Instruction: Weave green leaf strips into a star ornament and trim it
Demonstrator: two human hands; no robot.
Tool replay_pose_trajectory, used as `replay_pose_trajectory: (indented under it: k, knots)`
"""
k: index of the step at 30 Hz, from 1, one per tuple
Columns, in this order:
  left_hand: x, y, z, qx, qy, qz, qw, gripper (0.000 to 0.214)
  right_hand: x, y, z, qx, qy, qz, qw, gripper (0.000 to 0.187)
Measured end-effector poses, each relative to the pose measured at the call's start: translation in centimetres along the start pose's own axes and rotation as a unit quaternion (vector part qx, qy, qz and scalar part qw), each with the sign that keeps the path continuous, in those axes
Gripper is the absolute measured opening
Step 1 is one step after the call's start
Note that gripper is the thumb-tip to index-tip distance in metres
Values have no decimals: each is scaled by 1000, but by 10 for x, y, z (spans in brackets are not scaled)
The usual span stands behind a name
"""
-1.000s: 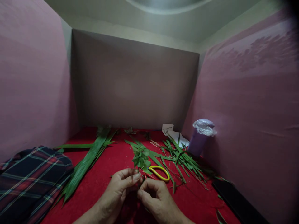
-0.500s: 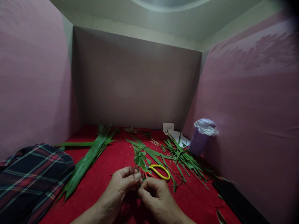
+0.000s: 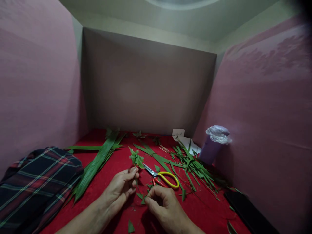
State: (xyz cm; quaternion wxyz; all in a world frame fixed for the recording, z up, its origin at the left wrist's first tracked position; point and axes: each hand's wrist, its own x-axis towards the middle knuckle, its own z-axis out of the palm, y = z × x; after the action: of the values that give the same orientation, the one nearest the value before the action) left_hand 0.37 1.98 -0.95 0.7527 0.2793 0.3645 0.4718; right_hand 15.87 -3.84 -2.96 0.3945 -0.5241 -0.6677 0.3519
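My left hand (image 3: 120,187) pinches the stem of a small bunch of folded green leaves (image 3: 136,158) between thumb and fingertips, with the leafy end pointing up and away. To the right and lower, my right hand (image 3: 167,206) has thumb and forefinger pressed together. Whatever is in that pinch, if anything, is too small to make out. Just beyond it lie scissors (image 3: 153,173) with one yellow and one red handle, the blades pointing toward the leaf bunch. Cut leaf scraps (image 3: 143,200) lie between the two hands.
Long green leaves (image 3: 97,162) lie at the left beside a plaid cloth (image 3: 44,182). A heap of leaf strips (image 3: 192,165) spreads at the right, near white papers (image 3: 186,143) and a purple container (image 3: 209,149) with plastic on top. A dark flat object (image 3: 248,211) rests at the right edge.
My left hand has moved left with the leaf bunch, away from my right hand, uncovering the scissor blades and leaf scraps. My right hand stays nearly in place. The view has shifted slightly.
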Motion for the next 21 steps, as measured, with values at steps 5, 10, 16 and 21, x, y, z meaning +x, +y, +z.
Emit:
replay_pose_trajectory:
  k: [5, 10, 16, 21]
  knots:
    - [8, 7, -9, -23, 7, 13, 1000, 7, 2, 1, -1, -1, -9, 1, 1000, 16]
    - [18, 19, -23, 58, 71, 11, 996, 4, 2, 0, -2, 4, -18, 5, 1000, 16]
    - [12, 29, -29, 194, 113, -4, 974, 17, 3, 4, -5, 28, -34, 8, 999, 18]
    - [-4, 30, -33, 299, 145, -5, 943, 10, 3, 2, -6, 36, -41, 0, 998, 21]
